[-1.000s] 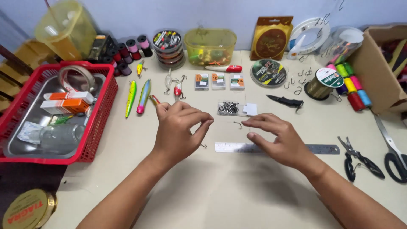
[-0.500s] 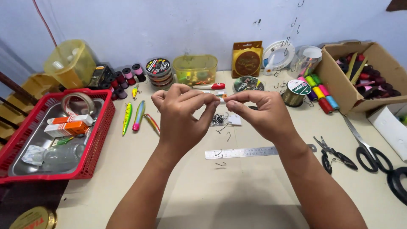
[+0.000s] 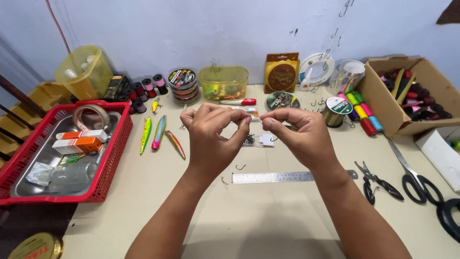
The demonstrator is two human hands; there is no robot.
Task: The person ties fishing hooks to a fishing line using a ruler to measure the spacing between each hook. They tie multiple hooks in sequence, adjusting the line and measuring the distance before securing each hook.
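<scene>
Both forearms reached forward from the bottom edge and converged, lifted above the surface. The left hand [image 3: 211, 136] showed its back to the camera, wrist straight, fingers curled, thumb and forefinger pinched at the tip. The right hand [image 3: 301, 135] mirrored it, its 2 pinching fingertips [image 3: 267, 121] just beside the left's, not quite touching.

Whatever the left hand [image 3: 211, 136] and right hand [image 3: 302, 134] pinch between their fingertips is too small to tell. The hands hide part of the hook packet [image 3: 256, 140] behind them. The gold tin [image 3: 33, 247] near left and the black scissors [image 3: 448, 216] near right are cut off by the edges.
</scene>
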